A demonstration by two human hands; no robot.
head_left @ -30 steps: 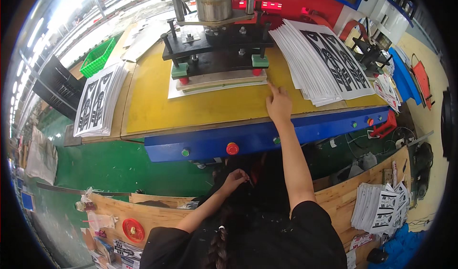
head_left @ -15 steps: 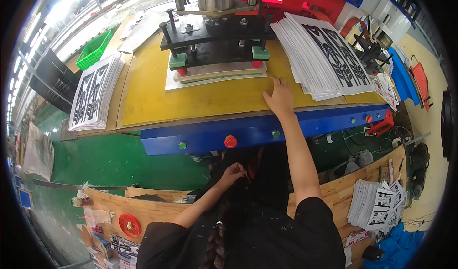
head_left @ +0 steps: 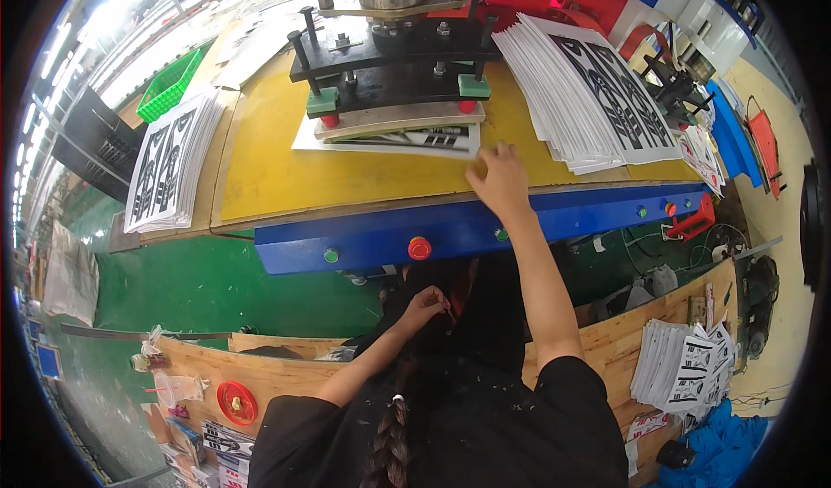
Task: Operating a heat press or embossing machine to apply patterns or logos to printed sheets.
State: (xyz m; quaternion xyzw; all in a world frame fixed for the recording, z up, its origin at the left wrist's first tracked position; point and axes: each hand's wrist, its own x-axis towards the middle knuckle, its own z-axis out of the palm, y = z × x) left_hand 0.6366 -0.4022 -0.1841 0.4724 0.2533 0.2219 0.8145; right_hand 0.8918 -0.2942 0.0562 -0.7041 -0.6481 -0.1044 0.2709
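Beneath the black press, as the head view shows, the printed sheet lies askew on the yellow tabletop, partly covered by the pale plate. Half a second ago only a plain white margin showed past that plate. Now the sheet's right front corner has come toward the person, and a band of black print is exposed along the front. I judge from this that the sheet is no longer pinned and is being worked loose, though most of it remains under the plate.

The right arm reaches forward, nearly straight, over the blue beam. At its end the right hand hangs palm down, fingers bent, thumb spread to the left, just at the sheet's right front corner. Blur there hides whether its grip pinches the paper or merely touches it; I cannot tell. The left hand rests low, near the lap, elbow bent and fingertips drawn close together; whether that narrow grip holds anything is too small to make out. Printed stacks flank the press: the right stack beyond the right hand, the left stack at the tabletop's other side.
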